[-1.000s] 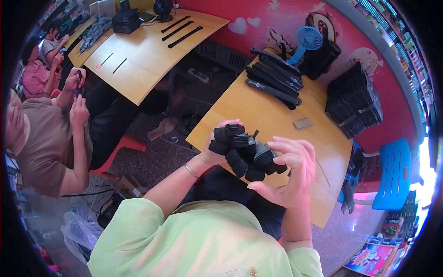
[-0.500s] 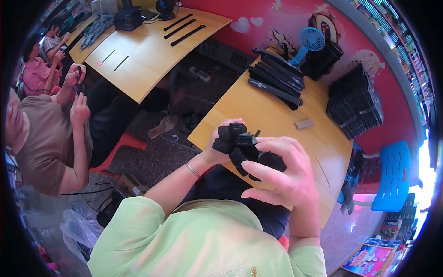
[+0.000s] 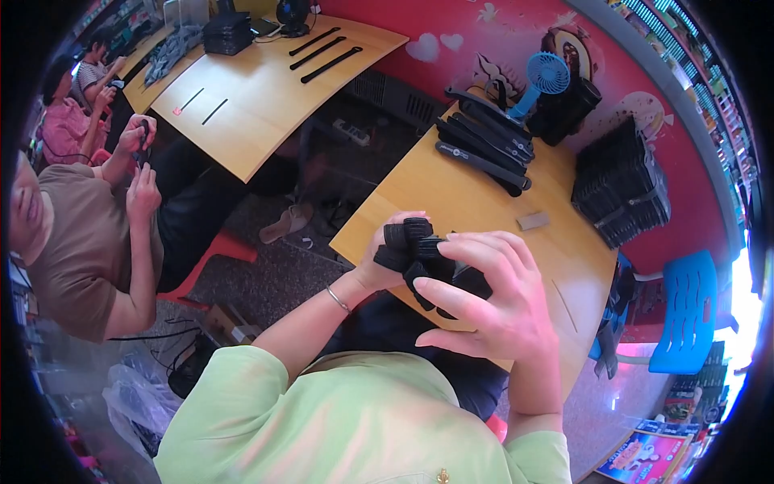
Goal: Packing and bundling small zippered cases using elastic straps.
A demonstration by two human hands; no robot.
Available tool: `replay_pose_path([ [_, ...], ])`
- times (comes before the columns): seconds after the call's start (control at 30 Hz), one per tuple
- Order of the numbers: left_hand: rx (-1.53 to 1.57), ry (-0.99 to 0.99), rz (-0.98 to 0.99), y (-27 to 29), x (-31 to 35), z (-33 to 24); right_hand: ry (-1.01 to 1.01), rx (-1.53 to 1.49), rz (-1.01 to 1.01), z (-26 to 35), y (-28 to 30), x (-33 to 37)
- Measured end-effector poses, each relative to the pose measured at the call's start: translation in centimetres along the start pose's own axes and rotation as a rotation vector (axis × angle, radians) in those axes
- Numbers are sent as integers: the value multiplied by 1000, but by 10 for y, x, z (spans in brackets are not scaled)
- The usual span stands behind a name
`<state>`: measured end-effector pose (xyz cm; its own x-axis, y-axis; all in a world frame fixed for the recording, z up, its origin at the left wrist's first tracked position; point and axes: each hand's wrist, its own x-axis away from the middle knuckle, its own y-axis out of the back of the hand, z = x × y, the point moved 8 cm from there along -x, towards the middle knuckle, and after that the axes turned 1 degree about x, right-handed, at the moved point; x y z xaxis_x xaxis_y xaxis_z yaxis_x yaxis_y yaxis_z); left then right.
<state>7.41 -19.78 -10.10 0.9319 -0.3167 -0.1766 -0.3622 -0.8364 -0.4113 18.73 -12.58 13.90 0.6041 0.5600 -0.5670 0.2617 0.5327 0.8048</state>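
Above the near edge of the table, my left hand (image 3: 372,262) is closed around a bundle of black ribbed straps (image 3: 409,244), folded into several short loops. My right hand (image 3: 508,302) comes in from the right with its fingers curved and spread. The tips of its upper fingers reach the right side of the bundle, and whether they touch it I cannot tell. Its thumb stands apart below. Part of the bundle is hidden behind the right fingers. My left palm is hidden by the straps.
Dark padded straps (image 3: 484,149) lie at the table's far end by a blue fan (image 3: 547,74). A stack of black pieces (image 3: 621,189) stands on the right, near a small tan block (image 3: 533,221). A co-worker (image 3: 89,242) sits left, by another table (image 3: 266,105). A blue chair (image 3: 685,310) is at right.
The fingers of my right hand have shifted slightly left over the bundle. The loops sit a little differently in my left hand, which stays in place.
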Motion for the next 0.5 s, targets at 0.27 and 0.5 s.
replay_pose_path([
  [0.27, -10, 47, 6, 3, -2, 3, -22, 8, 70, -3, -9, -3],
  [0.5, -487, -386, 117, -20, 7, -55, -70, 27, 152, -3, -11, -15],
])
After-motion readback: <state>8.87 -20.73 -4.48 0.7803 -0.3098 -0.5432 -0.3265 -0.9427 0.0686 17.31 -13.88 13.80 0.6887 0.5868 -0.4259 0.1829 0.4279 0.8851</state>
